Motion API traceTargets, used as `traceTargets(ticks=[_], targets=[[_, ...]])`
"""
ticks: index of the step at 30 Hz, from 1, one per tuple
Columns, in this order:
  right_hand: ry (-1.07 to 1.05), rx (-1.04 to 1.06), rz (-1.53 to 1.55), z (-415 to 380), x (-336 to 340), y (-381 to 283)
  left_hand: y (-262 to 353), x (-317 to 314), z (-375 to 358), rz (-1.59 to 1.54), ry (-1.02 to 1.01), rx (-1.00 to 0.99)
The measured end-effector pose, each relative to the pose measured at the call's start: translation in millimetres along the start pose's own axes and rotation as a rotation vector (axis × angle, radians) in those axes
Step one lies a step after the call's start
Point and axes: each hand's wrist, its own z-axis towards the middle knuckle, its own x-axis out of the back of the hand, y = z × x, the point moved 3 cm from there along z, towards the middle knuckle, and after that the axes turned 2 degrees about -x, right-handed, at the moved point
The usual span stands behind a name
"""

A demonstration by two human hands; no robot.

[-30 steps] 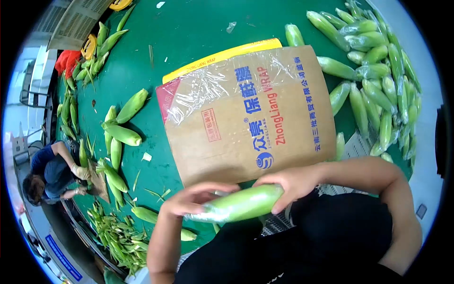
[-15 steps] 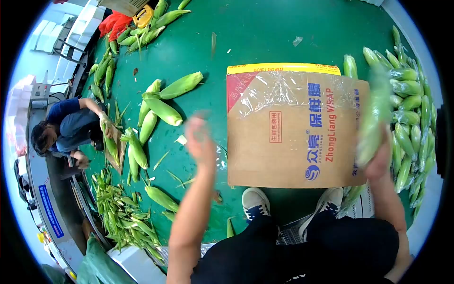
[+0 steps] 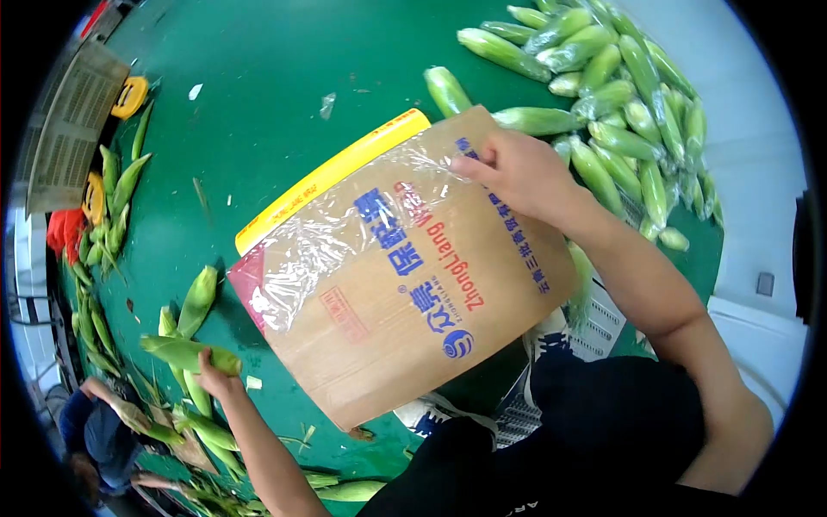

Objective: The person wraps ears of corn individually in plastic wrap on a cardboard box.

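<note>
My left hand grips the lower end of an unwrapped ear of corn in its green husk, just left of the box. Other husked-green ears lie around it on the green floor. My right hand rests at the top right corner of a cardboard box, fingers curled. Its fingertips meet the edge of the clear cling film stretched over the box; whether they pinch it is hidden. A yellow cling wrap carton edge shows along the box's far side.
Many film-wrapped corn ears are heaped at the upper right. A co-worker crouches at lower left with a hand on corn. Behind are a crate and red cloth. My shoes stand against the box's near side.
The view has turned, so the box appears tilted. My right hand has let go of the wrapped corn and come to the box corner. My left hand has taken hold of an unwrapped ear.
</note>
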Motion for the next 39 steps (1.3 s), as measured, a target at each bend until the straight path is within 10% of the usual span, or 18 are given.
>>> traceTargets(ticks=[4,8,11,15,24,28,36,39], targets=[[0.04,0.152,-0.166,9,-15,-18,133,-137,-115,0.601,-0.435,-0.75],[-0.151,0.332,-0.092,11,-26,-14,165,-292,-234,0.79,-0.836,-0.937],[-0.135,0.058,1.128,-13,-40,33,138,-325,-254,1.081,-1.025,-0.961],[-0.126,0.255,1.989,-18,-36,40,145,-338,-271,1.226,-1.085,-0.953],[-0.127,0.352,0.512,13,-26,-41,146,-339,-273,1.25,-1.119,-1.021],[0.413,0.835,-0.411,-10,-54,-64,141,-323,-264,0.957,-1.073,-1.081],[0.429,0.994,-0.261,12,-59,-49,111,-201,-204,0.99,-0.789,-0.843],[0.435,0.987,-0.238,10,-54,-55,106,-226,-204,1.131,-0.691,-1.162]])
